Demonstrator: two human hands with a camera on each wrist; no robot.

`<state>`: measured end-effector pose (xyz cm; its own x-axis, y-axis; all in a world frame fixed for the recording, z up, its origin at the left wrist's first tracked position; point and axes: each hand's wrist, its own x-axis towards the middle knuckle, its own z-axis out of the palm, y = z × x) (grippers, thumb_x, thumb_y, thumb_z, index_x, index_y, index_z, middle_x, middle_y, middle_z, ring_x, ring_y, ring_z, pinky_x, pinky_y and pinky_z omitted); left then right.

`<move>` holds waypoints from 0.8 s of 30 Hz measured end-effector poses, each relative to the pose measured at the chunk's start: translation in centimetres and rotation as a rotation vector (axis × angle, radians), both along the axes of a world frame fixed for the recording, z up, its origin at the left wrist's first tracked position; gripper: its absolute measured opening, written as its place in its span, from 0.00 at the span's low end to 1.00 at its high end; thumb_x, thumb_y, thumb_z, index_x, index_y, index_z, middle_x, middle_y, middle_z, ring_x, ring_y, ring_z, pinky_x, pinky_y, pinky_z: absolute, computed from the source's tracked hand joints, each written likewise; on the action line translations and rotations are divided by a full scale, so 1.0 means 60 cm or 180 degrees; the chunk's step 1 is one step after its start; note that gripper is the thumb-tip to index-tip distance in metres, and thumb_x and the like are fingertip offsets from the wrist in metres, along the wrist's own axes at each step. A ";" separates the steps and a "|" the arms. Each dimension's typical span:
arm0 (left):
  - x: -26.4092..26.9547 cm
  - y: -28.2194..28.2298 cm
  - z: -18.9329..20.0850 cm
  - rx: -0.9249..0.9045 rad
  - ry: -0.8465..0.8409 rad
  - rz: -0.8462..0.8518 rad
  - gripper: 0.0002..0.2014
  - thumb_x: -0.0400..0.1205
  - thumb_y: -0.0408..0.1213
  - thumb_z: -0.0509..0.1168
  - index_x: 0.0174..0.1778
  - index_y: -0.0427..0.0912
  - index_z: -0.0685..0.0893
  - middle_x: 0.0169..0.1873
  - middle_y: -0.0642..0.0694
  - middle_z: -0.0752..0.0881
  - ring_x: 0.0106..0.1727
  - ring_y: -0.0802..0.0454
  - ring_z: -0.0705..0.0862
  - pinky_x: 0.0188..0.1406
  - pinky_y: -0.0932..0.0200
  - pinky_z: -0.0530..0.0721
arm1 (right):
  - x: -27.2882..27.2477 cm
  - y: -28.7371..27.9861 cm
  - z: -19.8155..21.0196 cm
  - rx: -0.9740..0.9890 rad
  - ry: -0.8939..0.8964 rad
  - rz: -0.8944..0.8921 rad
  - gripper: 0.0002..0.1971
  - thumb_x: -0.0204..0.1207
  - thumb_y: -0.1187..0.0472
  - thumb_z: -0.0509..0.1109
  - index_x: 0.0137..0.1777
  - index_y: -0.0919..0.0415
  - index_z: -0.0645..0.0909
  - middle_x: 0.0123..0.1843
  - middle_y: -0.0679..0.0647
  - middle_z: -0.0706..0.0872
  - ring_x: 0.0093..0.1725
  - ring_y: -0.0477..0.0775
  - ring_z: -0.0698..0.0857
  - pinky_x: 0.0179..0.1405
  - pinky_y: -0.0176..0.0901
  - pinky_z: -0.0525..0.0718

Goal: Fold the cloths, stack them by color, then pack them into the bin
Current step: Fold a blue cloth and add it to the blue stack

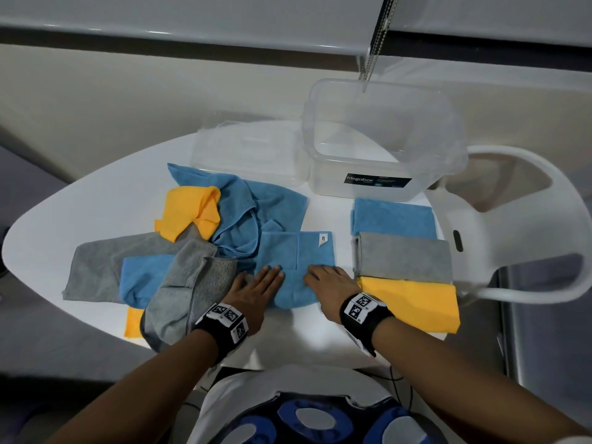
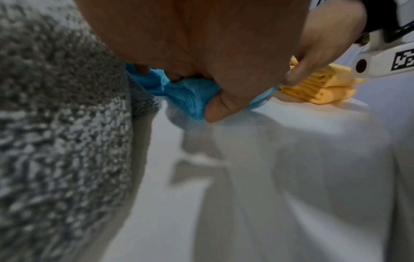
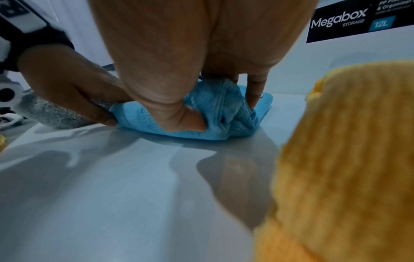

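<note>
1. Unfolded pile (image 1: 192, 238): left of the blue cloth (image 1: 294, 267), on the surface (image 1: 96, 200).
2. Left hand (image 1: 256, 290) and right hand (image 1: 333, 283): fingers pinch the blue cloth's near edge.
3. Folded stacks (image 1: 405, 257): right of it.
4. Bin (image 1: 381, 149): beyond it.

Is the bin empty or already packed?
Empty: the clear bin shows only its bare floor; folded cloths lie beside it.
</note>
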<state>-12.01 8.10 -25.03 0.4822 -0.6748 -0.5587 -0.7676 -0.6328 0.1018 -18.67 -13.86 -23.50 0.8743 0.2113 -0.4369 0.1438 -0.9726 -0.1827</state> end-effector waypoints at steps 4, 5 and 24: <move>-0.011 0.014 0.006 0.0040 0.0230 -0.0150 0.46 0.78 0.40 0.58 0.82 0.52 0.31 0.81 0.54 0.29 0.84 0.52 0.34 0.79 0.34 0.44 | -0.020 -0.006 0.013 0.0302 0.0159 -0.0226 0.20 0.73 0.61 0.68 0.64 0.55 0.71 0.62 0.52 0.79 0.60 0.57 0.79 0.59 0.46 0.71; -0.014 0.019 0.005 0.0056 0.0323 -0.0267 0.47 0.78 0.45 0.60 0.82 0.52 0.31 0.81 0.54 0.29 0.84 0.53 0.35 0.78 0.34 0.45 | -0.026 -0.008 0.018 0.0411 0.0260 -0.0299 0.17 0.74 0.60 0.67 0.62 0.55 0.71 0.58 0.52 0.80 0.56 0.57 0.80 0.52 0.44 0.70; 0.074 -0.036 0.008 -0.1486 0.1259 0.2352 0.23 0.75 0.37 0.71 0.66 0.48 0.75 0.58 0.42 0.83 0.60 0.43 0.82 0.57 0.58 0.77 | 0.017 -0.051 0.004 0.1079 0.0196 -0.1792 0.22 0.79 0.60 0.60 0.74 0.59 0.68 0.71 0.58 0.71 0.66 0.59 0.77 0.69 0.50 0.76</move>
<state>-7.58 5.97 -24.54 0.7092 -0.4715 -0.5241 -0.0468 -0.7733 0.6323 -17.66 -16.91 -23.24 0.8670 -0.1362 -0.4794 -0.3905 -0.7833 -0.4836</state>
